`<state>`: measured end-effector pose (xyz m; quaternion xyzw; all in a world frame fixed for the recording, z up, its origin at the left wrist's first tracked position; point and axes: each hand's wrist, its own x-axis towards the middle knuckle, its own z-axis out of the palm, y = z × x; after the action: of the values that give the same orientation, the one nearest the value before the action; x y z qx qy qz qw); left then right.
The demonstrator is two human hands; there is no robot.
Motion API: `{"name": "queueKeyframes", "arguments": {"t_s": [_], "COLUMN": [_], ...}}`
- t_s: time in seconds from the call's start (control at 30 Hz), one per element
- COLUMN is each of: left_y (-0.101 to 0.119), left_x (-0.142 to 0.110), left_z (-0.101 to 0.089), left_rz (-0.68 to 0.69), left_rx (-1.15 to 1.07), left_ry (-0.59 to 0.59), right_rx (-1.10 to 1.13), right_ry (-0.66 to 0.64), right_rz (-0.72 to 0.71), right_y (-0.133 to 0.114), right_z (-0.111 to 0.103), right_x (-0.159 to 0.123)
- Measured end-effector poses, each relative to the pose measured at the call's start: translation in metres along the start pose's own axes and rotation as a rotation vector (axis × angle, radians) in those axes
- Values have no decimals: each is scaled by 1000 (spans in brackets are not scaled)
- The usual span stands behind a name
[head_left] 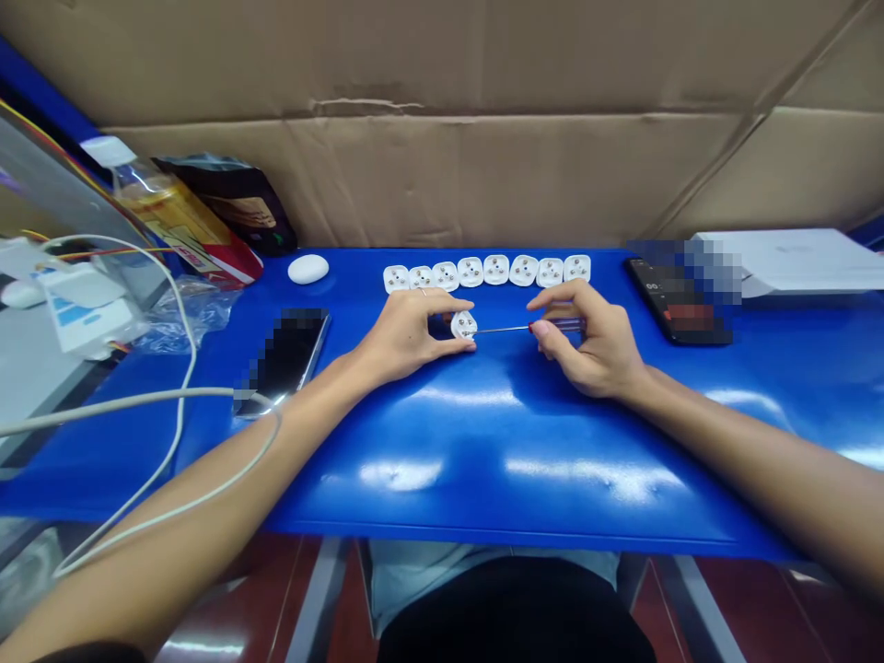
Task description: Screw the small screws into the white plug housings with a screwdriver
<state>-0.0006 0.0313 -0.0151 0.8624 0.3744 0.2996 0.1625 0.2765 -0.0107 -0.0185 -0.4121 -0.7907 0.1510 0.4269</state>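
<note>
My left hand [407, 333] pinches a small white plug part [464, 324] between thumb and fingers, holding it on the blue table [483, 442]. My right hand [587, 345] grips a thin screwdriver [525, 327] with a clear handle; its metal shaft lies level and its tip meets the plug part. Behind both hands a curved row of several identical white plug parts [495, 270] lies on the table, metal contacts facing up.
A dark phone [286, 359] lies left of my left hand, with a white cable [172, 405] running across my left forearm. A white oval object [308, 269], a bottle [172, 216], a dark device [673, 308], a white box [794, 258]; cardboard wall behind.
</note>
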Motion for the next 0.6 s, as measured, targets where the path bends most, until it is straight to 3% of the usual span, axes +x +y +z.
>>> {"name": "queueKeyframes", "arguments": {"t_s": [0.47, 0.6], "left_y": [0, 0], "left_x": [0, 0], "left_z": [-1, -1], "left_rz": [-2, -3], "left_rx": [-1, 0], "left_ry": [-2, -8], "right_rx": [146, 79], "right_ry": [-72, -39], "right_rz": [91, 85], "right_y": [5, 5], "right_z": [0, 1], "right_x": [-2, -1]}}
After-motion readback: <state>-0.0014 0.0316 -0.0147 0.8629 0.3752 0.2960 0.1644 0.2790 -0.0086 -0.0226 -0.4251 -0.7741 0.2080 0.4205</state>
